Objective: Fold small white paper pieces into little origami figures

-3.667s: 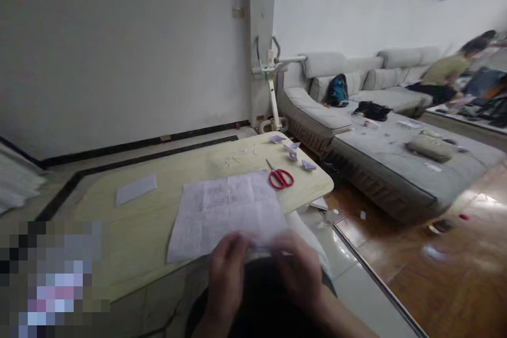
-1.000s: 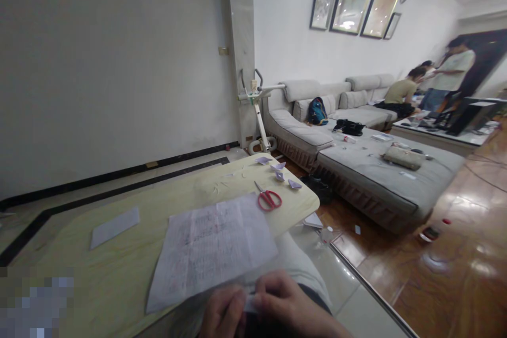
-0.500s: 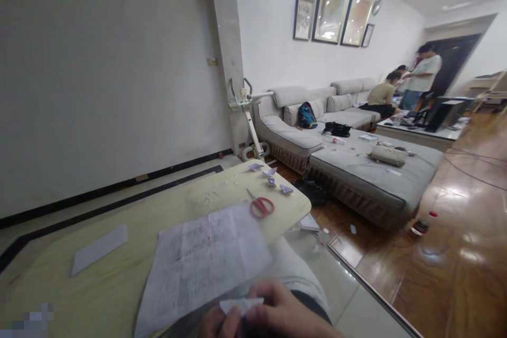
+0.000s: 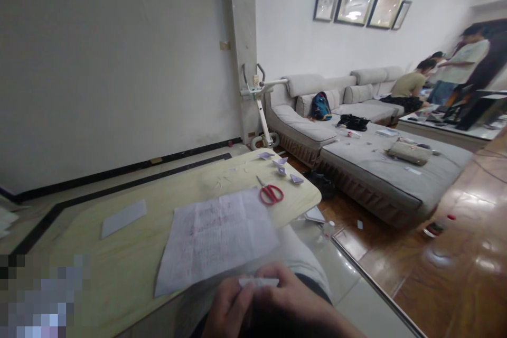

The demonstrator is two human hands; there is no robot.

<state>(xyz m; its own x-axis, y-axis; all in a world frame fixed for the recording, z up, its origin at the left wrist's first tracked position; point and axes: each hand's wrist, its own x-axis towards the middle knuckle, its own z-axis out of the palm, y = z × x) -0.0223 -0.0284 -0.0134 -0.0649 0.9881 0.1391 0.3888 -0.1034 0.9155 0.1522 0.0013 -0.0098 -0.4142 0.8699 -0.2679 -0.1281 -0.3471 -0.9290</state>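
Low in the head view, my left hand (image 4: 229, 306) and my right hand (image 4: 287, 290) pinch a small folded piece of white paper (image 4: 259, 282) between them, just above my lap. Its underside is hidden by my fingers. Beyond my hands a large printed sheet (image 4: 216, 243) with creases lies on the pale yellow table (image 4: 122, 269). Red-handled scissors (image 4: 271, 194) rest at its far right corner, their blades pointing away from me. Several small folded paper shapes (image 4: 281, 161) stand near the table's far right end.
A blank white paper piece (image 4: 124, 218) lies on the table's left side. Thin paper scraps (image 4: 219, 182) are scattered near the scissors. Past the table stands a grey sofa (image 4: 376, 169) with bags on it. A bottle (image 4: 438, 226) stands on the floor. People (image 4: 412, 84) are far right.
The view has turned left and tilted down, so the table and room sit further right in it. My hands appear slightly higher, still pinching the folded paper.
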